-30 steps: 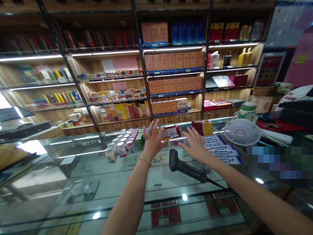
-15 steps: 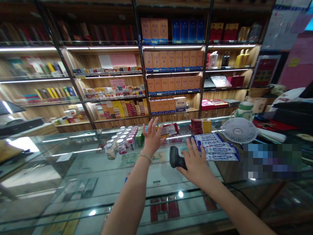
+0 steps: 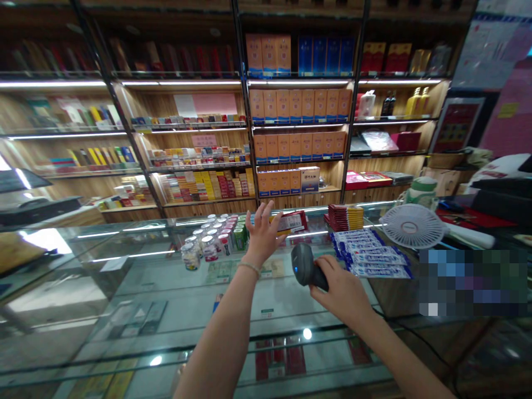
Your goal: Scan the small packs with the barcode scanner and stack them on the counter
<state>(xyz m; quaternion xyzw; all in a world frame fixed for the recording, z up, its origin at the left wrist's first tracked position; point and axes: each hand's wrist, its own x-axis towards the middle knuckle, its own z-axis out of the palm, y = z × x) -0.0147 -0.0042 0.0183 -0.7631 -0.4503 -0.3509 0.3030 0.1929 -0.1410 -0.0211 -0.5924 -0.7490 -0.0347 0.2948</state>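
Glass counter [image 3: 189, 299]: one scanner [image 3: 303, 265] in right hand [image 3: 343, 285]. Shelf [image 3: 296, 76]: four blue boxes [image 3: 320, 56].

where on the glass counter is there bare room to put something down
The glass counter looks bare just left of the jars, and between the left forearm and the right hand gripping the scanner. It is crowded at the right, where stacked boxes, packets and a fan sit close together.

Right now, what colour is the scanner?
The scanner is dark grey to black; head view shows it best.
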